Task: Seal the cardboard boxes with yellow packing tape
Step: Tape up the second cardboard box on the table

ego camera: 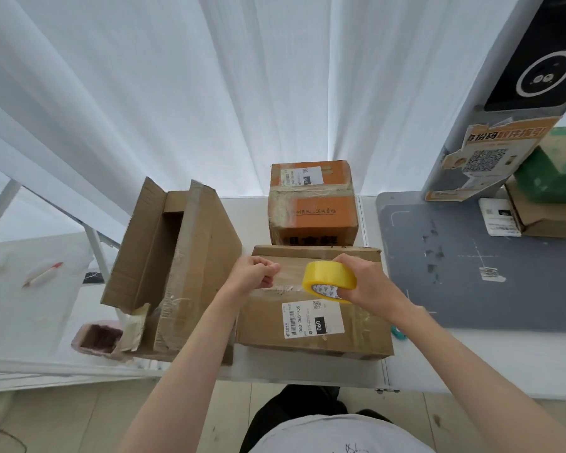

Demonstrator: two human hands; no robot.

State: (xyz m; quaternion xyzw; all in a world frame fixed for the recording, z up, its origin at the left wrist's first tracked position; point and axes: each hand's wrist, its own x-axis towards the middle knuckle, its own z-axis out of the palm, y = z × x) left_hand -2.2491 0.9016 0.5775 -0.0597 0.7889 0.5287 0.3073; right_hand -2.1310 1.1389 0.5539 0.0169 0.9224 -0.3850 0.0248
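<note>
A flat brown cardboard box [268, 328] with a white shipping label lies closed on the table in front of me. My right hand [370, 282] grips a roll of yellow packing tape [329, 281] just above the box's top. My left hand [254, 274] is curled over the box's left part and pinches the free end of the tape, a clear strip stretched between the hand and the roll. An orange box [312, 204] with old tape across it stands behind. A large brown box [177, 266] with raised flaps stands open to the left.
A grey mat [471, 256] covers the table on the right, with a tall grey scanner post [490, 125] and more boxes [546, 204] behind it. A small pink open box [97, 338] lies at the front left. White curtains hang behind the table.
</note>
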